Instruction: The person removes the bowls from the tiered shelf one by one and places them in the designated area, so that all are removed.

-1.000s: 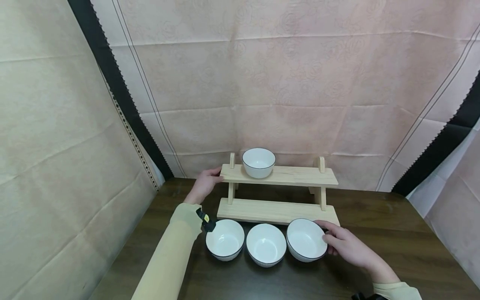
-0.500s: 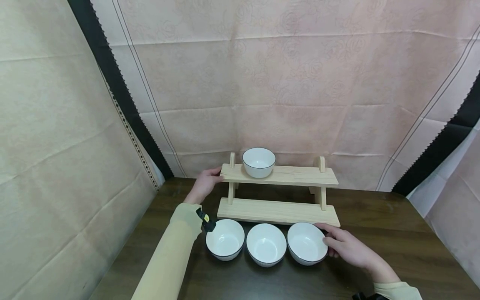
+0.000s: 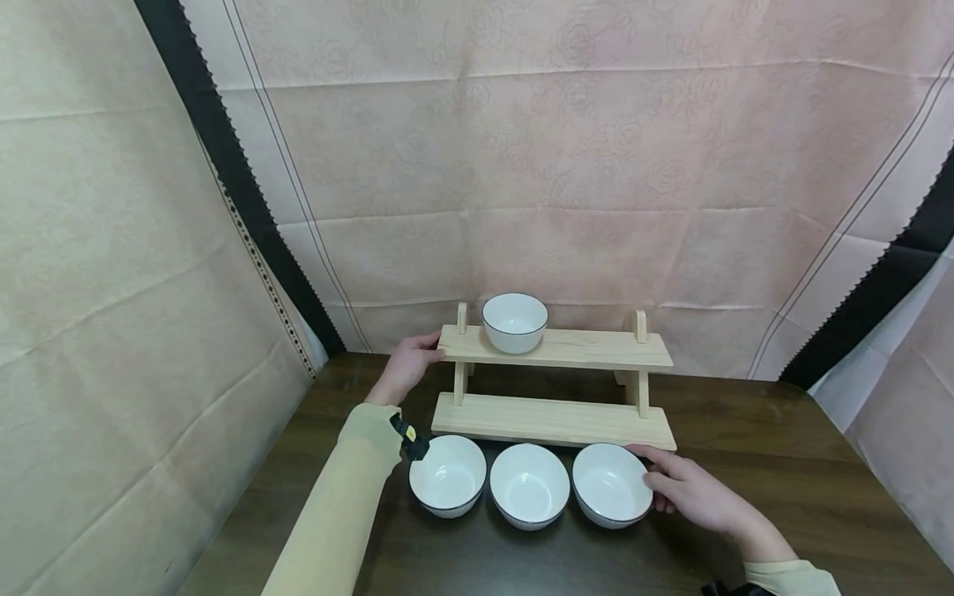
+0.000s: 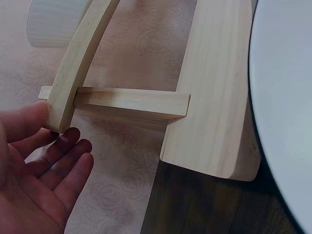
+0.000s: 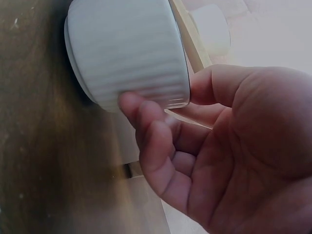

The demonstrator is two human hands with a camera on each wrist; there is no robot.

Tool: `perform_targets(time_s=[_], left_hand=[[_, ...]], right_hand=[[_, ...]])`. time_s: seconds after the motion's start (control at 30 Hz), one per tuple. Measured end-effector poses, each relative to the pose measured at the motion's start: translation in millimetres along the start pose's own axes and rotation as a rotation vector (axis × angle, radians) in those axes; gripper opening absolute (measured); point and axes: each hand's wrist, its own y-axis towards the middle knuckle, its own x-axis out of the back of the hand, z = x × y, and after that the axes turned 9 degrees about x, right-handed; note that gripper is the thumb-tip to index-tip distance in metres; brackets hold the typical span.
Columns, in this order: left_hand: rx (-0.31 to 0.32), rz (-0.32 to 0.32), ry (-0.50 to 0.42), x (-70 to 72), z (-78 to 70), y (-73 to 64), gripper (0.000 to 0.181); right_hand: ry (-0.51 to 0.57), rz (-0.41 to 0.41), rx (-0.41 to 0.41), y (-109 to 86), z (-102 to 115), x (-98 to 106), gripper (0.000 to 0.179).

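Note:
On the left end of a two-tier wooden shelf rack [image 3: 581, 349], my left hand [image 3: 406, 367] pinches the upper board. The left wrist view shows the thumb above the board [image 4: 66, 105] and the index finger partly hidden behind it. My right hand [image 3: 689, 490] holds the rightmost white bowl [image 3: 611, 484], its thumb at the dark rim. Curled fingers [image 5: 158, 141] touch that bowl's ribbed side in the right wrist view. A middle bowl [image 3: 529, 486] and a left bowl [image 3: 447, 474] stand in a row with it before the rack.
A further white bowl [image 3: 514, 323] sits on the upper board, left of centre. The lower board [image 3: 551, 420] lies just behind the row of bowls. All stand on a dark wooden table [image 3: 790, 447], with pale patterned cloth [image 3: 581, 165] hanging behind and at the sides.
The rightmost bowl has come down slightly toward me and levelled with the other two, my right hand staying on it. My left hand has not moved from the rack.

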Motion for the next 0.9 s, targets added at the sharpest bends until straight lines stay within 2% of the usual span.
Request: perform_targets(time_s=[0.43, 0.77, 0.9], left_hand=[[-0.009, -0.004, -0.002, -0.2, 0.0, 0.5, 0.058], [0.013, 0.0, 0.001, -0.1, 0.1, -0.3, 0.058], [0.001, 0.008, -0.001, 0.0, 0.3, 1.5, 0.057]], right_hand=[[0.022, 0.015, 0.011, -2.2, -3.2, 0.7, 0.051], [0.012, 0.022, -0.019, -2.6, -2.6, 1.4, 0.053], [-0.003, 0.026, -0.038, -2.6, -1.4, 2.3, 0.054]])
